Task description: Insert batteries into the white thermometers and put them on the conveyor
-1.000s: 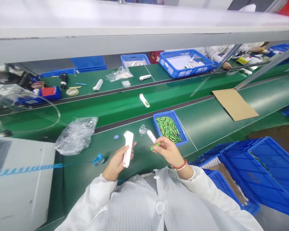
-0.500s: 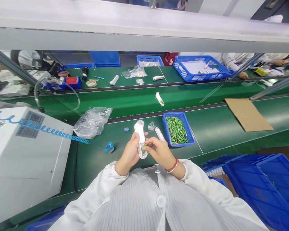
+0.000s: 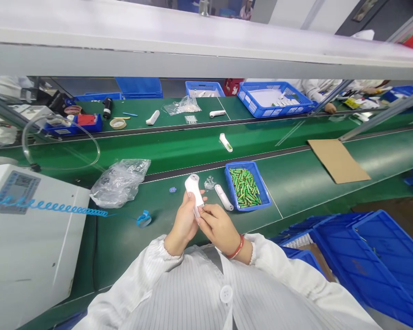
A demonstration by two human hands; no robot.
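My left hand [image 3: 185, 221] is wrapped around a white infrared thermometer [image 3: 193, 185], its head pointing away from me and its handle towards me. At the lower end of the handle, the fingers of my right hand [image 3: 220, 228] are pinched together and touch it. They cover the battery compartment, so what they hold, if anything, is hidden. Just beyond my right hand lies another white thermometer [image 3: 223, 197]. Beside it a blue bin [image 3: 263, 192] is heaped with green batteries [image 3: 243, 188]. A small clear plastic bag [image 3: 209, 183] rests past my fingertips.
On the left are a white machine [image 3: 37, 256], a blue coiled hose [image 3: 62, 207] and a crumpled plastic bag [image 3: 120, 183]. A thermometer [image 3: 226, 142] with green batteries showing lies on the belt. Cardboard [image 3: 337, 160] lies to the right. A shelf [image 3: 192, 55] crosses overhead.
My right fingers now cover the thermometer's lower end, where the open compartment and green showed before. The view has shifted, moving most things slightly left in the picture.
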